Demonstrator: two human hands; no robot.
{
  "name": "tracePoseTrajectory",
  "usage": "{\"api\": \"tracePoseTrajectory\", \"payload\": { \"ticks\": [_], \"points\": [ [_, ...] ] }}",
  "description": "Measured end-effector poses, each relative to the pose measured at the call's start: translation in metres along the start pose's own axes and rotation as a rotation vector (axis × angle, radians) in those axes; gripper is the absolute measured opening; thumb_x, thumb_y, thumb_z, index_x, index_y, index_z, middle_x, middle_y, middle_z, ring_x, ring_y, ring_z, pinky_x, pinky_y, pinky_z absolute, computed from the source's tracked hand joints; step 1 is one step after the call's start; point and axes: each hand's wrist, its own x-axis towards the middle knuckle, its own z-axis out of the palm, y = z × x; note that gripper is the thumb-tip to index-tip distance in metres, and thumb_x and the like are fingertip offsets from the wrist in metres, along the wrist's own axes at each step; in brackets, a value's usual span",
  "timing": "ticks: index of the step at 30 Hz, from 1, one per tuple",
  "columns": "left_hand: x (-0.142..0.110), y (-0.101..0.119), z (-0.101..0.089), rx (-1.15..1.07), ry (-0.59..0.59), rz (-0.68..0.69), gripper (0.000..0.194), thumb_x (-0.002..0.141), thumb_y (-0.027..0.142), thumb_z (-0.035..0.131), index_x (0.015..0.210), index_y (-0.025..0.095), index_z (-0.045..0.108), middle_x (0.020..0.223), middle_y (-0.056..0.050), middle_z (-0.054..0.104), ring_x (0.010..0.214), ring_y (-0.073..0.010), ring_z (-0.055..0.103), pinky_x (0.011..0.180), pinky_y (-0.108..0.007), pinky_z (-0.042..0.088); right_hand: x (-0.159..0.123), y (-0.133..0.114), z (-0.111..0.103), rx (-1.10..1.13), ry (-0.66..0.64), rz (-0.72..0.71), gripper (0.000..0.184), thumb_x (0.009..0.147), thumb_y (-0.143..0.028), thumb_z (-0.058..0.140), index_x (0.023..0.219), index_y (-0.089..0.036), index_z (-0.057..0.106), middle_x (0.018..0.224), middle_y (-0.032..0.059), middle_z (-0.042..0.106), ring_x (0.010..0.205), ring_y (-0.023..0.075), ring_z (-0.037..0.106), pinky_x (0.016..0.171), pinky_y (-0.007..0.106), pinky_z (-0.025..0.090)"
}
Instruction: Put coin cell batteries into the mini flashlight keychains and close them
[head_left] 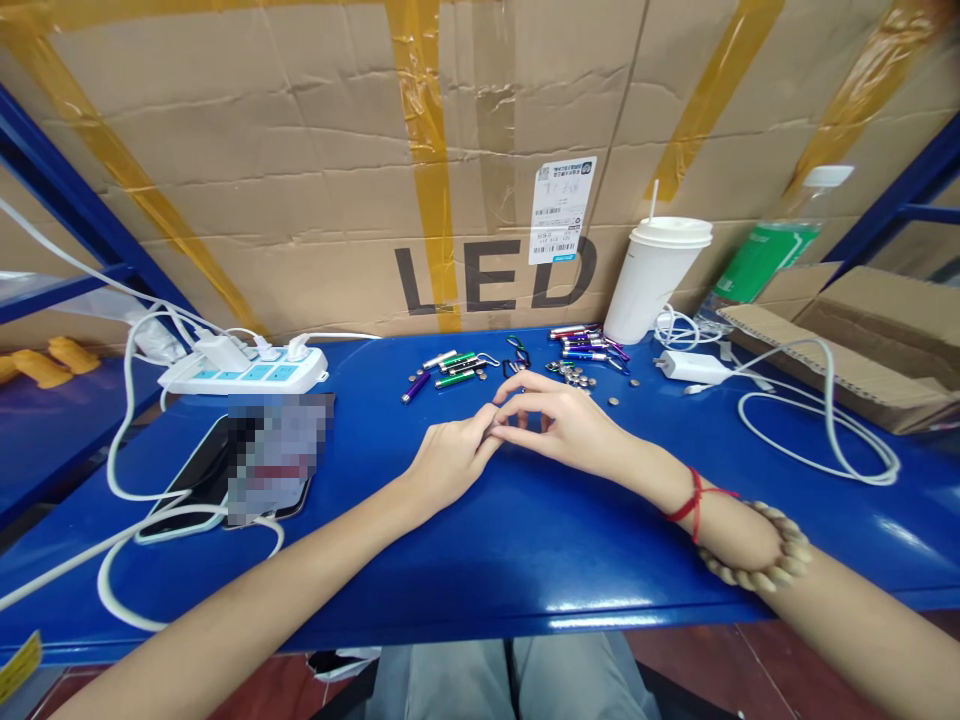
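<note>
My left hand (450,460) is closed in the middle of the blue table (525,540), its thumb and fingers pressed together. Curled over from the right, my right hand (562,425) brings its thumb and fingertips to the left fingertips. A small dark bit shows where they meet; its kind is hidden. Just beyond the hands lie several small metal tube-shaped pieces with clips, like mini flashlights: a purple tube (415,388), a green tube (455,379) and a blue tube (585,355) among them. Several button cells (574,377) are scattered behind my right hand.
A large cardboard box (315,200) marked LED stands behind the table. At left are a white power strip (300,375), cables and two phones, one a black phone (199,465). At right stand a white cup (652,280), a bottle (772,250), a charger (694,367) and an open carton (877,330).
</note>
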Motion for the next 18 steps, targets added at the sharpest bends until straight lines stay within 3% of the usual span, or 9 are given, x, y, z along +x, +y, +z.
{"api": "tracePoseTrajectory", "payload": {
  "ticks": [4,6,8,12,15,18],
  "points": [
    [0.000,0.002,0.000,0.034,0.010,0.016,0.016,0.094,0.028,0.035,0.100,0.019,0.047,0.090,-0.003,0.067,0.077,-0.0220,0.066,0.057,-0.025,0.041,0.001,0.000,-0.004,0.020,-0.025,0.001,0.019,0.084,-0.035,0.057,0.082,-0.017,0.064,0.097,0.0039,0.060,0.065,0.0085,0.056,0.059,0.021,0.044],
    [0.000,0.003,-0.001,0.014,0.019,-0.005,0.016,0.094,0.030,0.035,0.097,0.019,0.047,0.086,-0.001,0.067,0.075,-0.0205,0.066,0.057,-0.024,0.040,0.003,0.003,-0.011,-0.004,-0.001,0.068,0.021,0.083,-0.038,0.057,0.086,-0.019,0.064,0.089,0.0016,0.063,0.065,0.0091,0.057,0.060,0.020,0.043],
    [0.000,0.005,-0.003,-0.025,0.022,-0.018,0.016,0.095,0.031,0.035,0.096,0.021,0.048,0.082,0.001,0.066,0.073,-0.0175,0.065,0.057,-0.023,0.039,0.003,0.009,-0.021,-0.104,0.040,0.201,0.021,0.082,-0.040,0.057,0.086,-0.021,0.066,0.082,-0.0005,0.066,0.064,0.0101,0.058,0.057,0.021,0.041],
    [0.001,0.007,-0.004,-0.065,0.023,-0.014,0.017,0.095,0.033,0.036,0.096,0.022,0.049,0.079,0.004,0.064,0.071,-0.0144,0.063,0.058,-0.021,0.037,-0.001,0.025,-0.042,-0.510,0.036,0.467,0.014,0.078,-0.037,0.062,0.078,-0.025,0.070,0.080,0.0002,0.069,0.070,0.0164,0.061,0.052,0.023,0.034],
    [0.000,0.007,-0.004,-0.069,0.021,-0.014,0.019,0.095,0.033,0.035,0.096,0.021,0.049,0.079,0.004,0.063,0.070,-0.0139,0.063,0.058,-0.021,0.037,-0.007,0.038,-0.053,-0.700,-0.102,0.701,0.019,0.069,-0.039,0.070,0.077,-0.022,0.071,0.079,0.0061,0.068,0.074,0.0232,0.062,0.052,0.026,0.036],
    [0.000,0.007,-0.004,-0.061,0.014,-0.014,0.019,0.095,0.033,0.035,0.096,0.021,0.050,0.079,0.004,0.064,0.070,-0.0141,0.063,0.059,-0.021,0.038,-0.011,0.045,-0.057,-0.726,-0.208,0.842,0.021,0.061,-0.036,0.075,0.071,-0.018,0.071,0.072,0.0105,0.067,0.069,0.0267,0.063,0.051,0.029,0.040]
  ]
}}
